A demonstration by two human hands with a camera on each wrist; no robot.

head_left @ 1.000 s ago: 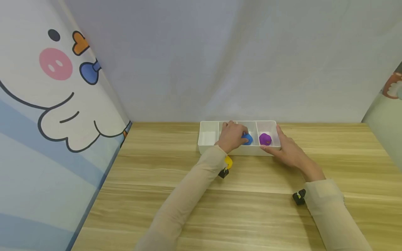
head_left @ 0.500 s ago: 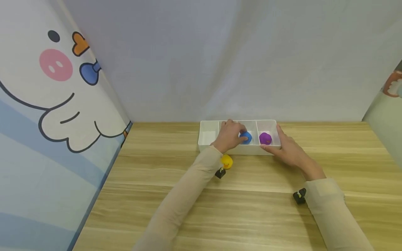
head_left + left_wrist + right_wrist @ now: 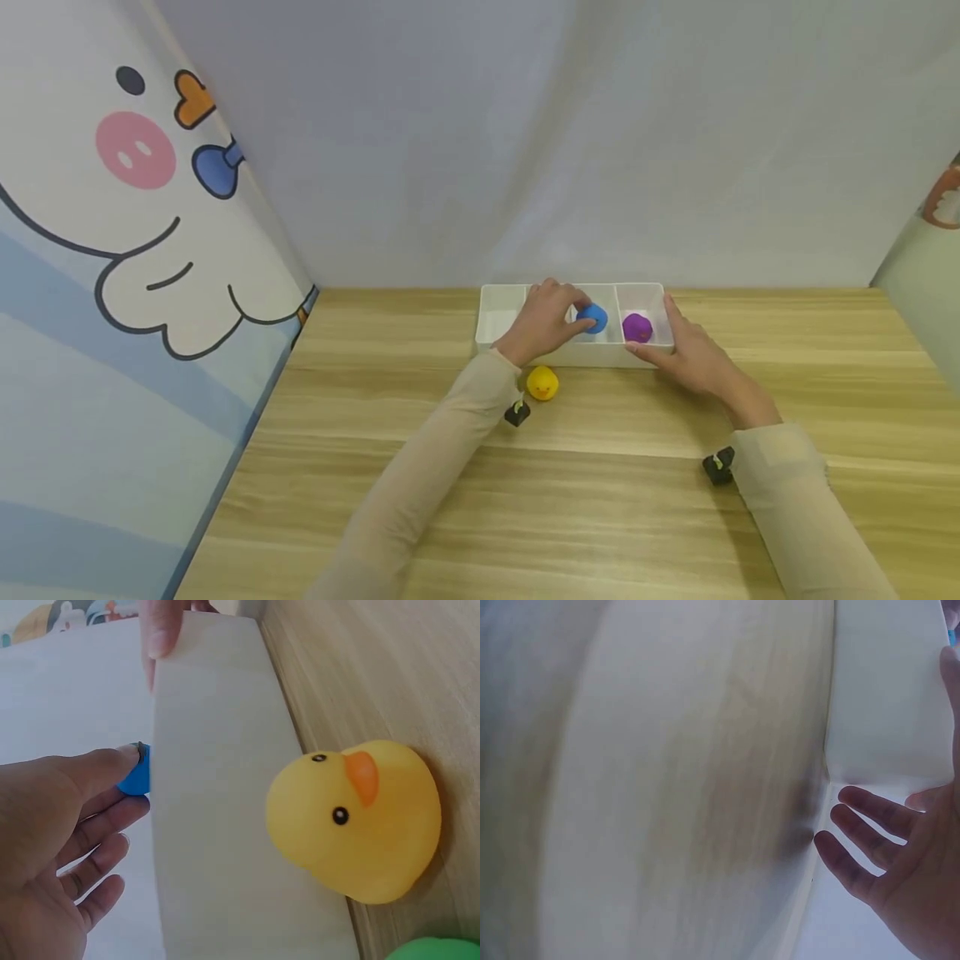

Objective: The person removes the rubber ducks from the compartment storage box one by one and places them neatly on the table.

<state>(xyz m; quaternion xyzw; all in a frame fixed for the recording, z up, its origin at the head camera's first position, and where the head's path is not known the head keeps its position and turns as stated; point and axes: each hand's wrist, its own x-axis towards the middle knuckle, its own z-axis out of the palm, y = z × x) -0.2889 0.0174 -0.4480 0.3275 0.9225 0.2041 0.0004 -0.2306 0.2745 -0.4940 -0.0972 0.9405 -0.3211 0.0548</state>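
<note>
My left hand (image 3: 546, 321) pinches a blue rubber duck (image 3: 595, 318) between thumb and fingers, over the third compartment from the left of a white divided box (image 3: 585, 357). In the left wrist view, the box's front wall partly hides the blue duck (image 3: 136, 780). My right hand (image 3: 693, 357) holds the box's right end, thumb at the front rim and fingers along the end wall. A purple rubber duck (image 3: 637, 327) sits in the rightmost compartment. On the table before the box stands a yellow rubber duck (image 3: 542, 383), close to my left wrist.
The box stands near the back of a wooden table (image 3: 600, 508), by a pale hanging cloth (image 3: 420, 167). Part of a green thing (image 3: 441, 949) shows at the corner of the left wrist view. A cartoon-printed cloth (image 3: 142, 275) hangs at the left.
My left hand lifts the blue duck slightly from the compartment floor. Its wrist has shifted left, uncovering the yellow duck. My right hand stays on the box's end.
</note>
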